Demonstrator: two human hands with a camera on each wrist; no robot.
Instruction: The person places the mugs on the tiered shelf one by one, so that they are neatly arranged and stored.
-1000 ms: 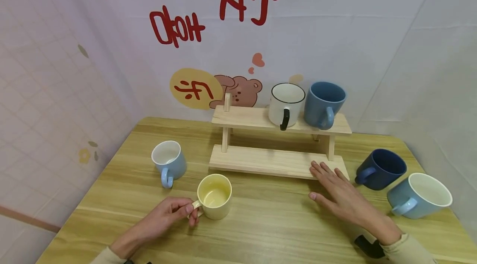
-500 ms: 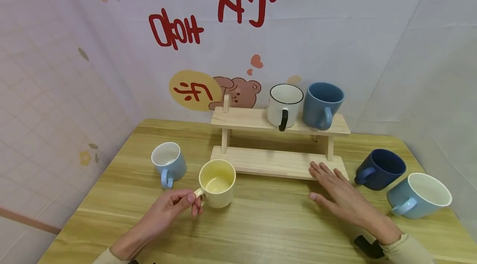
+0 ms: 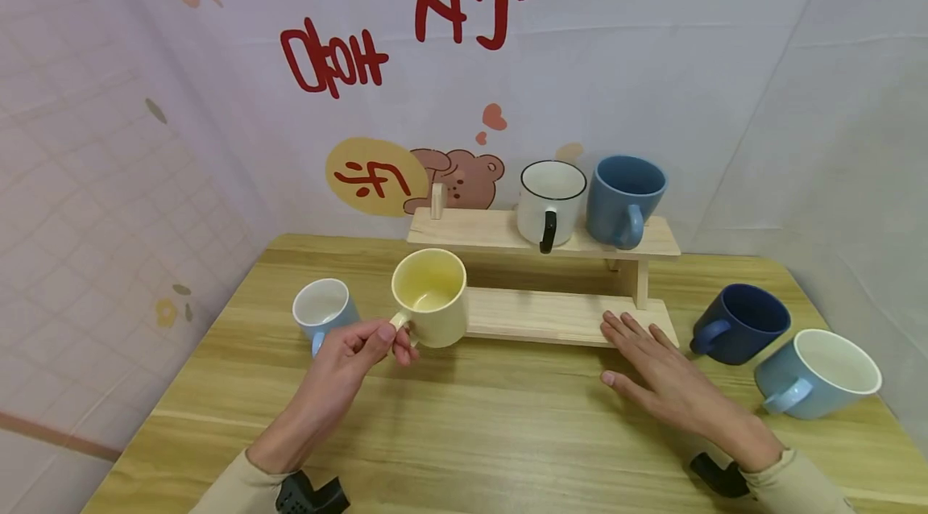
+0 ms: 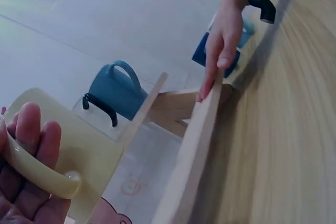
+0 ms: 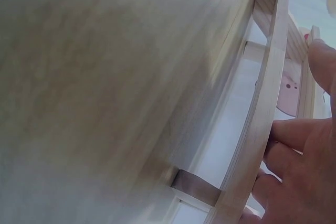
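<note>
My left hand [image 3: 355, 361] grips the handle of a pale yellow mug [image 3: 442, 312], held upright in front of the left end of a two-tier wooden rack [image 3: 536, 312]. In the left wrist view the fingers [image 4: 29, 127] curl through the handle of the yellow mug [image 4: 89, 156]. My right hand [image 3: 663, 381] rests its straight fingertips on the front right part of the rack's lower shelf. On the upper shelf stand a white mug [image 3: 542, 212] with black rim and handle and a blue mug [image 3: 616, 204]. The mug hides the lower shelf's left end.
Left of the rack, a light blue mug [image 3: 319, 304] stands on the wooden table [image 3: 507, 433], partly behind my left hand. To the right are a navy mug [image 3: 732, 337] and another light blue mug [image 3: 805, 389]. A printed white cloth [image 3: 616, 55] hangs behind.
My left hand has lifted the yellow mug off the table and carried it forward to the rack, now overlapping its lower left. The right hand has stayed in place.
</note>
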